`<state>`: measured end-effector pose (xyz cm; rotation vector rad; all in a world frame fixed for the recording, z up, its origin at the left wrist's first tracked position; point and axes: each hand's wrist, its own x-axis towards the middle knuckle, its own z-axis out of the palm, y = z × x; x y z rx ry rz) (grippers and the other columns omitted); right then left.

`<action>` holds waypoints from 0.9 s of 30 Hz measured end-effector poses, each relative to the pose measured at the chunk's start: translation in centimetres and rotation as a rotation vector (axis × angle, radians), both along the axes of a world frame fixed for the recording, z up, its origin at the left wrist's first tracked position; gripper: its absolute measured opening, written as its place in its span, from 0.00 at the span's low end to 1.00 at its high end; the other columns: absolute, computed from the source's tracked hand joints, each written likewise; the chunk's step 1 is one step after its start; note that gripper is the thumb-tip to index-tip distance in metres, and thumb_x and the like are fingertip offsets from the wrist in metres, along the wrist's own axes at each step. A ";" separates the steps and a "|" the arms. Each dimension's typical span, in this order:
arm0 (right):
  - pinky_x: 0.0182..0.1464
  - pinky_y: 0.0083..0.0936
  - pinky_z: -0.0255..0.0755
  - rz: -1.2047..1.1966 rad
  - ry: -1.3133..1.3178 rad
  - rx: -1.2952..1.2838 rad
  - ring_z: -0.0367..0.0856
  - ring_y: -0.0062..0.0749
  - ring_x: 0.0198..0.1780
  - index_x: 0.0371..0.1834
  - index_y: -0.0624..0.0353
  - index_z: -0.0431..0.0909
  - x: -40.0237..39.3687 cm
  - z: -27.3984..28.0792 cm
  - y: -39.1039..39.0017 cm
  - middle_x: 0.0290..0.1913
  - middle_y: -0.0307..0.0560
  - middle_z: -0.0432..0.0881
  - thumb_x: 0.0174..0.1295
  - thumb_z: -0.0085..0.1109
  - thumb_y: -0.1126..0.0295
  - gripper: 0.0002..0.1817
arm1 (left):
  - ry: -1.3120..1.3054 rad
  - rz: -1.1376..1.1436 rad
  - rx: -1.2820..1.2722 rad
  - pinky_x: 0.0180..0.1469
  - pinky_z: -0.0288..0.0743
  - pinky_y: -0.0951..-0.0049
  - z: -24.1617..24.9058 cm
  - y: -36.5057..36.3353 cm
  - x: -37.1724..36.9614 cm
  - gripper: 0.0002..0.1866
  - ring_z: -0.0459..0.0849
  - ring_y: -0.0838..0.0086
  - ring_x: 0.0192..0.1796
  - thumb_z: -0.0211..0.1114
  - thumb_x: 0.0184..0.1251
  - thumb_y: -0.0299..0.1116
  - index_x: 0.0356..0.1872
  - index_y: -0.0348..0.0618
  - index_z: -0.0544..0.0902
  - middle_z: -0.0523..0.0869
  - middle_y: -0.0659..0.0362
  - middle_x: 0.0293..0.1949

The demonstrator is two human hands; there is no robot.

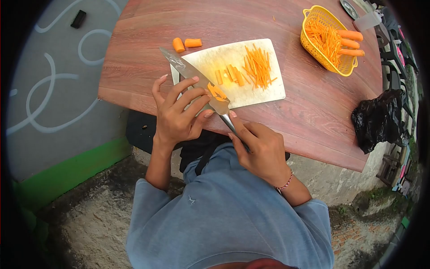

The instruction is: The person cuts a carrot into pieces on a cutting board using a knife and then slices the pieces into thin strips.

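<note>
My right hand [262, 150] grips the handle of a large kitchen knife [190, 71], its blade tilted up to the left over the board's left end. A few thin carrot slices [216, 92] cling to the flat of the blade near the handle. Fingers spread, my left hand [179, 110] is at the blade's near side, fingertips close to the slices. On the white cutting board [271, 95], short carrot pieces [233, 75] lie mid-board, and a heap of carrot matchsticks [258, 67] sits to their right. Two carrot chunks [179, 45] rest on the table behind the board.
A yellow plastic basket [309, 45] at the back right of the wooden table [148, 27] holds shredded carrot [323, 38] and three whole carrots [350, 44]. Beyond it are a squeeze bottle [368, 20] and a metal dish [349, 9]. A black plastic bag [380, 119] hangs over the right edge.
</note>
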<state>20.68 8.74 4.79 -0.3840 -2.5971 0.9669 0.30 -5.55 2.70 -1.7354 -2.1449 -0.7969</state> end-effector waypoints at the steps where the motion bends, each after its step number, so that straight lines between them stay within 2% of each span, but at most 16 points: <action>1: 0.33 0.36 0.79 0.006 0.000 0.023 0.86 0.41 0.31 0.70 0.56 0.85 -0.1 0.1 -0.1 0.34 0.47 0.87 0.62 0.76 0.74 0.30 | 0.016 -0.034 -0.048 0.80 0.52 0.38 0.2 -0.2 -0.2 0.13 0.87 0.63 0.65 0.67 0.77 0.45 0.46 0.48 0.92 0.92 0.62 0.50; 3: 0.32 0.36 0.78 0.024 0.002 0.047 0.86 0.40 0.31 0.70 0.56 0.86 -0.3 -0.1 -0.1 0.34 0.46 0.87 0.62 0.76 0.74 0.29 | 0.030 -0.030 -0.056 0.79 0.51 0.38 0.3 -0.2 -0.5 0.16 0.87 0.64 0.64 0.66 0.78 0.48 0.46 0.48 0.92 0.92 0.62 0.50; 5: 0.30 0.36 0.77 0.021 0.043 0.130 0.83 0.38 0.29 0.70 0.56 0.84 -0.6 -0.6 0.1 0.33 0.43 0.82 0.64 0.74 0.71 0.28 | 0.047 -0.035 -0.061 0.79 0.51 0.38 0.3 -0.1 -0.7 0.18 0.88 0.65 0.63 0.64 0.79 0.51 0.45 0.48 0.92 0.92 0.63 0.49; 7: 0.30 0.36 0.76 0.051 0.055 0.148 0.83 0.38 0.29 0.70 0.57 0.84 -0.8 -0.8 0.3 0.33 0.43 0.82 0.64 0.73 0.71 0.28 | 0.057 -0.043 -0.102 0.78 0.52 0.38 0.3 0.3 -0.8 0.23 0.87 0.65 0.64 0.59 0.81 0.55 0.48 0.47 0.92 0.92 0.62 0.52; 10: 0.30 0.36 0.76 0.103 0.067 0.175 0.83 0.37 0.29 0.71 0.58 0.84 -1.1 -0.9 0.3 0.32 0.43 0.80 0.65 0.71 0.72 0.28 | 0.029 -0.080 -0.131 0.75 0.54 0.37 -0.2 1.0 -0.8 0.24 0.86 0.67 0.63 0.65 0.76 0.58 0.50 0.47 0.90 0.91 0.62 0.52; 14: 0.30 0.36 0.77 0.150 0.030 0.237 0.83 0.37 0.31 0.72 0.58 0.82 -1.3 -1.1 0.8 0.32 0.44 0.79 0.63 0.69 0.73 0.31 | 0.025 -0.095 -0.190 0.75 0.55 0.37 -0.4 1.7 -0.9 0.27 0.85 0.67 0.64 0.64 0.76 0.60 0.53 0.46 0.90 0.91 0.61 0.53; 16: 0.30 0.36 0.77 0.160 0.041 0.242 0.83 0.37 0.31 0.72 0.58 0.82 -1.5 -0.8 1.3 0.33 0.44 0.79 0.61 0.69 0.74 0.32 | -0.010 -0.040 -0.090 0.78 0.51 0.37 -0.6 1.8 -0.8 0.30 0.85 0.62 0.66 0.54 0.82 0.62 0.55 0.47 0.92 0.91 0.61 0.56; 18: 0.30 0.36 0.77 0.162 0.050 0.249 0.83 0.37 0.32 0.73 0.58 0.81 -1.6 -0.4 1.8 0.33 0.45 0.78 0.59 0.69 0.74 0.33 | 0.018 -0.069 -0.089 0.79 0.49 0.36 -0.2 1.5 -0.7 0.32 0.85 0.61 0.67 0.53 0.82 0.64 0.56 0.48 0.92 0.91 0.61 0.57; 20: 0.32 0.34 0.77 0.180 0.020 0.305 0.83 0.34 0.31 0.72 0.56 0.83 -1.5 0.1 2.3 0.33 0.41 0.81 0.63 0.73 0.72 0.31 | 0.046 -0.099 -0.085 0.80 0.47 0.35 0.0 1.5 -0.5 0.33 0.84 0.60 0.68 0.52 0.82 0.66 0.57 0.49 0.92 0.91 0.61 0.58; 22: 0.32 0.34 0.77 0.207 0.024 0.357 0.83 0.34 0.31 0.73 0.56 0.82 -1.3 0.1 2.8 0.33 0.41 0.81 0.62 0.73 0.72 0.32 | 0.051 -0.047 -0.137 0.80 0.42 0.32 0.0 1.7 -0.5 0.34 0.83 0.59 0.69 0.51 0.81 0.68 0.58 0.51 0.93 0.91 0.62 0.58; 26: 0.31 0.34 0.78 0.267 -0.002 0.442 0.84 0.34 0.32 0.74 0.57 0.81 -0.9 0.8 3.6 0.34 0.40 0.82 0.61 0.73 0.72 0.34 | 0.078 -0.014 -0.115 0.78 0.43 0.29 0.3 2.4 -0.5 0.35 0.83 0.63 0.68 0.55 0.78 0.70 0.56 0.50 0.93 0.90 0.63 0.58; 27: 0.31 0.34 0.78 0.265 -0.001 0.449 0.84 0.34 0.32 0.74 0.57 0.81 -0.8 1.1 3.9 0.34 0.40 0.82 0.61 0.73 0.72 0.34 | 0.073 0.016 -0.073 0.78 0.43 0.30 0.7 2.6 -0.3 0.31 0.83 0.62 0.68 0.58 0.78 0.67 0.55 0.50 0.93 0.91 0.63 0.57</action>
